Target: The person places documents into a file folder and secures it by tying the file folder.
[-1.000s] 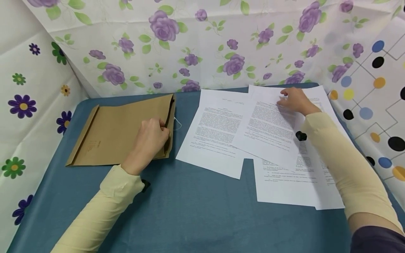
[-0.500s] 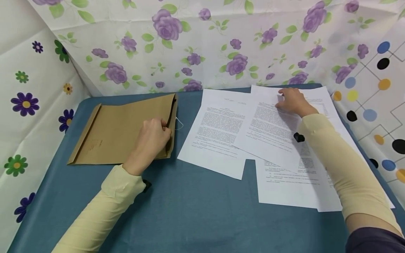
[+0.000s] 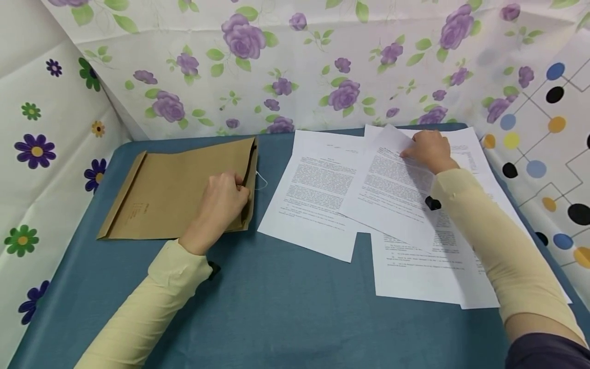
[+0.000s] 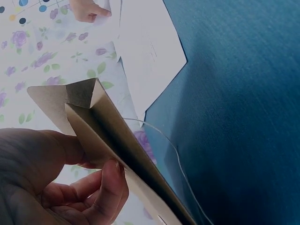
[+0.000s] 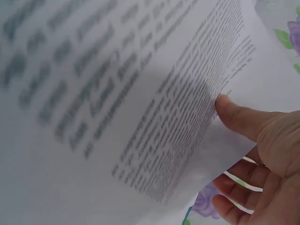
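My left hand (image 3: 218,207) pinches the edge of a brown paper envelope (image 3: 170,189) at its right end. In the left wrist view the envelope's mouth (image 4: 126,145) gapes, with thumb and fingertips on one wall. A thin white string (image 4: 176,154) trails from it. At the right, my right hand (image 3: 430,149) grips the top of a printed sheet (image 3: 392,189), whose upper part curls up. In the right wrist view the thumb (image 5: 229,110) presses on the printed side, while the other fingers are partly behind the paper (image 5: 140,117).
Another printed sheet (image 3: 313,205) lies between the envelope and the held page. More sheets (image 3: 415,277) overlap under the right forearm on the blue table (image 3: 295,318). A flowered cloth (image 3: 295,61) hangs behind, with patterned cloths at both sides.
My right hand has closed on the upper edge of the top sheet, and that edge now lifts and curls. The left hand stays at the envelope's mouth.
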A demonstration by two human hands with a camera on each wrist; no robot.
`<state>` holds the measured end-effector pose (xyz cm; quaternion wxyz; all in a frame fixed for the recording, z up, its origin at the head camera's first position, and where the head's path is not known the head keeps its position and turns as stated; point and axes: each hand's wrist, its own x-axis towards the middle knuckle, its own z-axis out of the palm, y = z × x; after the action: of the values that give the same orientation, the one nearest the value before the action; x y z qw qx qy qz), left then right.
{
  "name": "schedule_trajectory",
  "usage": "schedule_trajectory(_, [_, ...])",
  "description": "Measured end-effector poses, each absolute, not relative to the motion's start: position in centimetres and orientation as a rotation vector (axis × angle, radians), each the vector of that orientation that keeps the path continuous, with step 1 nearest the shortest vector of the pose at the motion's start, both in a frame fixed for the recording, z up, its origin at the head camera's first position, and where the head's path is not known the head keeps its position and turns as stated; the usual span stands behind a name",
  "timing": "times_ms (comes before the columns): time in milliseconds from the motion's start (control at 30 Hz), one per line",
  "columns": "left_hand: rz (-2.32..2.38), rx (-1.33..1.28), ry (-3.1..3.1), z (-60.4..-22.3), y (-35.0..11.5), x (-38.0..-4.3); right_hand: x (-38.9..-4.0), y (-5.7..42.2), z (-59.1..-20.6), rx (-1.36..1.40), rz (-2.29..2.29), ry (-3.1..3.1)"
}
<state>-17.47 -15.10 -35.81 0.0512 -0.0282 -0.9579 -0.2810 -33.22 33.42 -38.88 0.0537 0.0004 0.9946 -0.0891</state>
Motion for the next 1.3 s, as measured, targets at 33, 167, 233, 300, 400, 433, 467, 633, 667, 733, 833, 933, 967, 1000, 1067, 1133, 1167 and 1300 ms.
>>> schedule_trajectory(33, [-0.852, -0.088, -2.913, -35.8, -15.1, -17.5, -33.2, 33.4, -39.0, -0.002, -0.277, 3.028])
schedule_trajectory(167, [-0.853, -0.091, -2.907, -35.9, -15.1, -17.5, -33.4, 33.4, -38.9, -0.022, -0.320, 3.044])
schedule_trajectory(233, [-0.858, -0.090, -2.907, -35.9, -15.1, -17.5, -33.5, 33.5, -38.4, -0.034, -0.353, 3.034])
schedule_trajectory(300, [-0.863, -0.091, -2.907, -36.0, -15.2, -17.5, -33.4, 33.5, -37.4, -0.052, -0.383, 3.024])
schedule_trajectory(400, [-0.866, -0.094, -2.910, -36.0, -15.2, -17.5, -33.0, 33.9, -35.5, -0.110, -0.406, 3.016])
schedule_trajectory(433, [-0.864, -0.095, -2.906, -36.0, -15.2, -17.5, -32.8, 34.1, -34.9, -0.158, -0.393, 3.020])
schedule_trajectory(467, [-0.863, -0.095, -2.903, -36.0, -15.2, -17.4, -32.6, 34.2, -34.2, -0.213, -0.390, 3.023])
schedule_trajectory(633, [-0.870, -0.103, -2.894, -35.9, -15.3, -17.4, -31.4, 35.2, -30.9, -0.524, -0.340, 3.025])
schedule_trajectory(667, [-0.869, -0.107, -2.895, -35.9, -15.3, -17.4, -31.1, 35.5, -30.3, -0.550, -0.343, 3.027])
schedule_trajectory(733, [-0.864, -0.112, -2.893, -35.9, -15.3, -17.4, -30.3, 35.9, -29.0, -0.560, -0.346, 3.032])
schedule_trajectory(833, [-0.847, -0.113, -2.895, -35.9, -15.4, -17.4, -29.2, 36.6, -27.2, -0.558, -0.377, 3.066])
schedule_trajectory(933, [-0.840, -0.106, -2.905, -35.9, -15.4, -17.4, -28.1, 37.2, -25.6, -0.544, -0.457, 3.072])
schedule_trajectory(967, [-0.839, -0.107, -2.908, -35.9, -15.4, -17.4, -27.8, 37.3, -25.1, -0.533, -0.498, 3.071])
schedule_trajectory(1000, [-0.839, -0.111, -2.909, -35.9, -15.4, -17.4, -27.5, 37.5, -24.5, -0.503, -0.545, 3.062])
schedule_trajectory(1067, [-0.839, -0.117, -2.904, -35.9, -15.5, -17.4, -27.0, 37.7, -23.3, -0.454, -0.691, 3.046])
schedule_trajectory(1133, [-0.840, -0.122, -2.899, -35.9, -15.5, -17.5, -26.7, 37.7, -22.3, -0.409, -0.876, 3.029])
schedule_trajectory(1167, [-0.841, -0.122, -2.897, -35.9, -15.5, -17.5, -26.6, 37.7, -21.9, -0.397, -0.959, 3.030])
schedule_trajectory(1300, [-0.848, -0.114, -2.900, -36.0, -15.5, -17.5, -26.0, 37.0, -21.3, -0.343, -1.311, 2.969])
